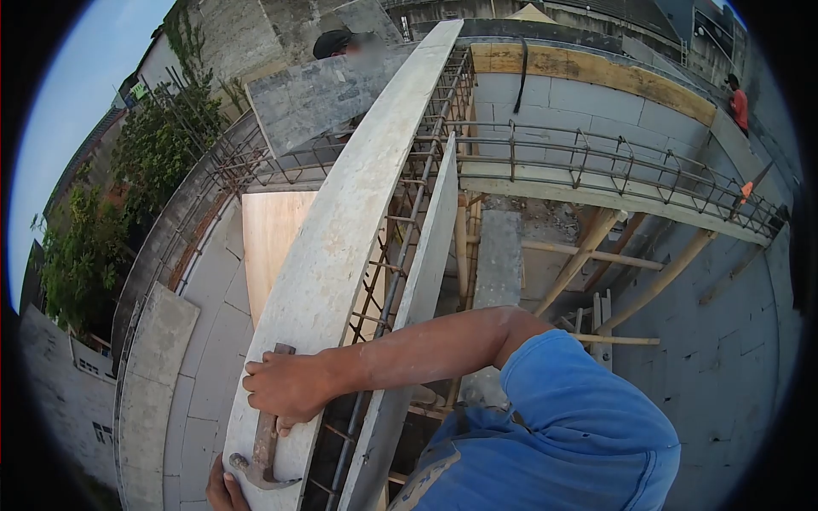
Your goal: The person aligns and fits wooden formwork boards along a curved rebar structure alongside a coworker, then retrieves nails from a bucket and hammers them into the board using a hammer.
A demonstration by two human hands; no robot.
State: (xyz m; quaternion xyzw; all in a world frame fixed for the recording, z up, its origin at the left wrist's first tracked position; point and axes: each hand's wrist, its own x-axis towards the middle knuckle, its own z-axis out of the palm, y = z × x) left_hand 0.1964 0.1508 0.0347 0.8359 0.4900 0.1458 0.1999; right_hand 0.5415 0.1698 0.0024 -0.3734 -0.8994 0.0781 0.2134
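My right hand (288,385) is wrapped round the handle of a claw hammer (265,451), which lies along a long pale board (341,204). The hammer's head points toward me, near the board's lower end. At the bottom left, my left hand (226,487) rests with its fingers against the board's left edge; most of it is out of frame. Beside the board on the right runs a steel rebar cage (412,204), and past it stands a second narrow board (423,272).
A person in a dark cap (334,43) is behind a grey panel (319,98) at the top. Another person in red (738,106) is at the far right. A rebar beam (596,162) crosses rightward above slanted wooden props (584,260). Block walls (204,358) lie left.
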